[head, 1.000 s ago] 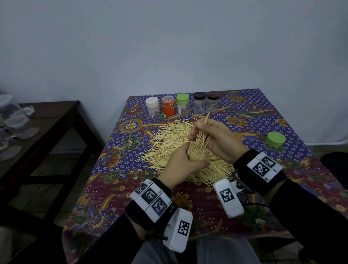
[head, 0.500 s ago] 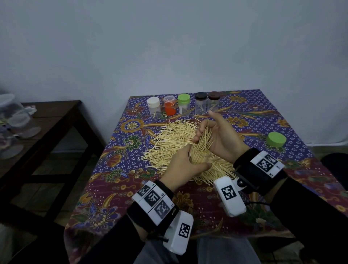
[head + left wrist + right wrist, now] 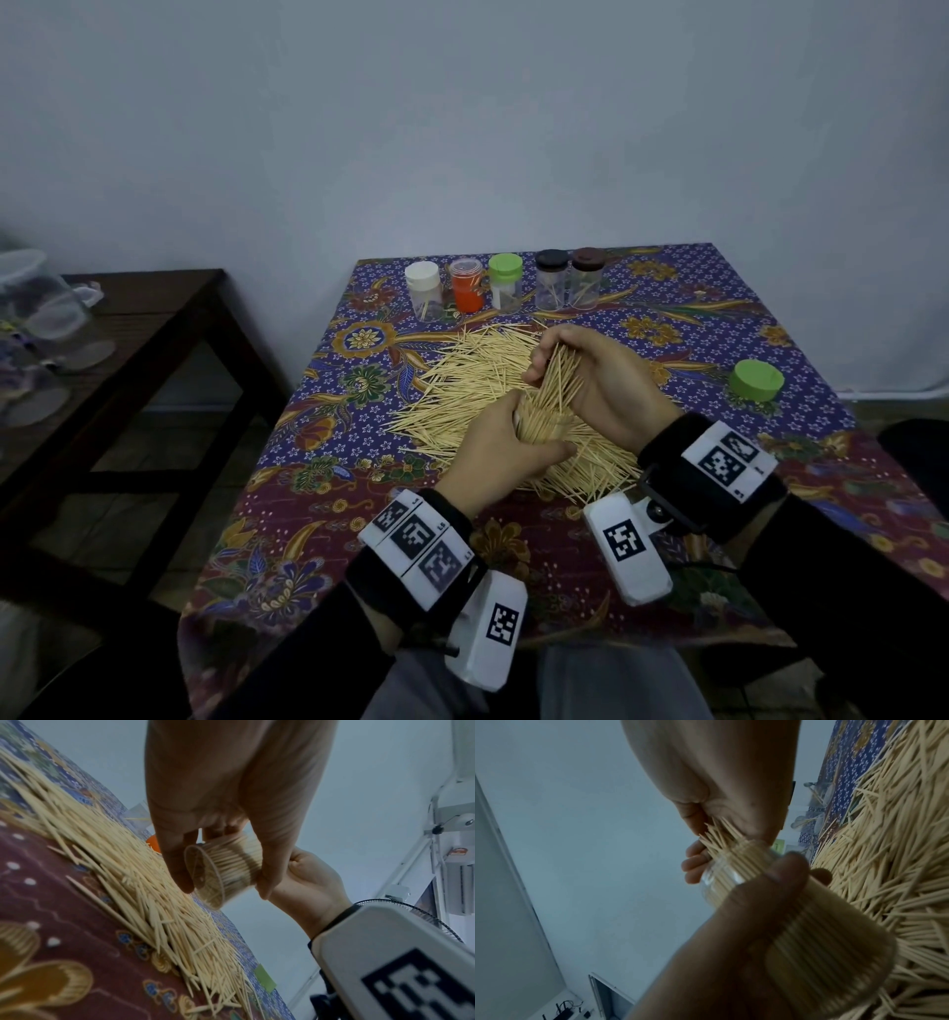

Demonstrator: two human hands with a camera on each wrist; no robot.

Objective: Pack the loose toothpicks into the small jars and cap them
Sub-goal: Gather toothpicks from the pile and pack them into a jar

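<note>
Head view | step: filling | left hand (image 3: 500, 447) grips clear jar (image 3: 221, 874) above table pile (image 3: 477, 380) | right hand (image 3: 590, 380) pinches toothpick bundle (image 3: 557, 383), tips entering jar mouth | next: seat bundle, fit green cap (image 3: 756, 379)

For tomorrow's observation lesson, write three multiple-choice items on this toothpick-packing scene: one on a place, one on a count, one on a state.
1. Where does the loose green cap lie?
A. On the cloth, right of the toothpick pile
B. On the side bench
C. On the held jar

2. How many capped jars stand in the back row?
A. Three
B. Five
C. Seven

3. What state is the clear jar in the left hand?
A. Empty
B. Capped
C. Open and packed with toothpicks

Answers:
1 A, the cap sits alone by the table's right edge.
2 B, caps white, clear over orange, green, black, brown.
3 C, the right hand pinches a bundle at its mouth.
</note>
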